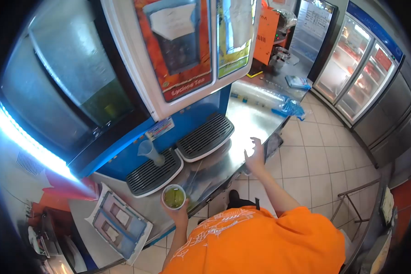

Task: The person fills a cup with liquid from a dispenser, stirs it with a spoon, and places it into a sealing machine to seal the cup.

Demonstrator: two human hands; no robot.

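A cup of green drink (pixel 174 197) is in my left hand (pixel 179 213), its fingers wrapped around the side, just in front of the left drip tray (pixel 156 172). Over the bright steel counter (pixel 242 123), my right hand (pixel 255 157) is raised with its fingers apart and holds nothing. A clear empty-looking plastic cup (pixel 150 152) stands tilted on the left drip tray. The second drip tray (pixel 205 138) lies between my two hands, against the blue base of the drink dispenser (pixel 178 59).
A framed panel (pixel 118 221) lies on the counter at the left. Clear plastic sleeves of cups (pixel 265 101) rest along the counter's far right. An orange machine (pixel 266 36) and glass-door fridges (pixel 356 59) stand beyond. A metal rack (pixel 358 196) is at the right.
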